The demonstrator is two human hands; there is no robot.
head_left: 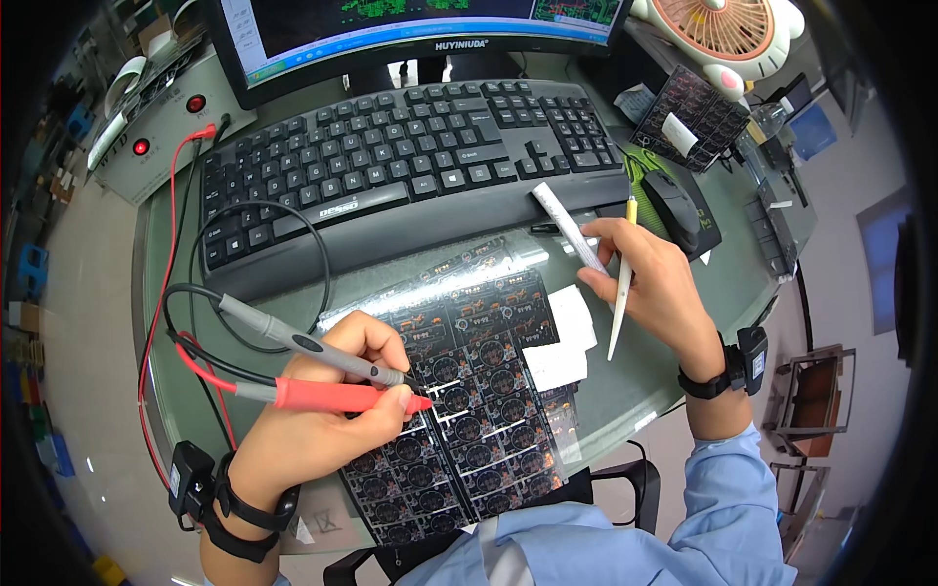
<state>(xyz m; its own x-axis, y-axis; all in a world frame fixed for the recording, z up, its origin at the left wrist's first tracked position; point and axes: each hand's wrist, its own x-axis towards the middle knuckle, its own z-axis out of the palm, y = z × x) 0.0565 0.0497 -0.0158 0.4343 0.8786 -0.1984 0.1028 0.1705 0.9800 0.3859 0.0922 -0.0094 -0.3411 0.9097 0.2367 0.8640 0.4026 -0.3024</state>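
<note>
In my left hand (313, 435) are two test probes, closed in the fingers side by side: a grey probe (293, 337) above and a red probe (332, 396) below. Their tips point at the middle of a dark circuit board panel (489, 386) with repeated round patterns; I cannot tell whether they touch it. Over the board's right side, my right hand (655, 283) is closed on a slim white-and-yellow pen-like stick (620, 308), point down. A white tube-like piece with faint marks (567, 225) also sits between its thumb and fingers. Paper slips (557, 366) lie beneath.
Behind the board stands a black keyboard (391, 176), with a monitor (430, 59) beyond. A mouse (672, 207) is at the right, near another board panel (689, 117) and a fan (718, 34). Red and black leads run to a grey test box (166, 127) at far left.
</note>
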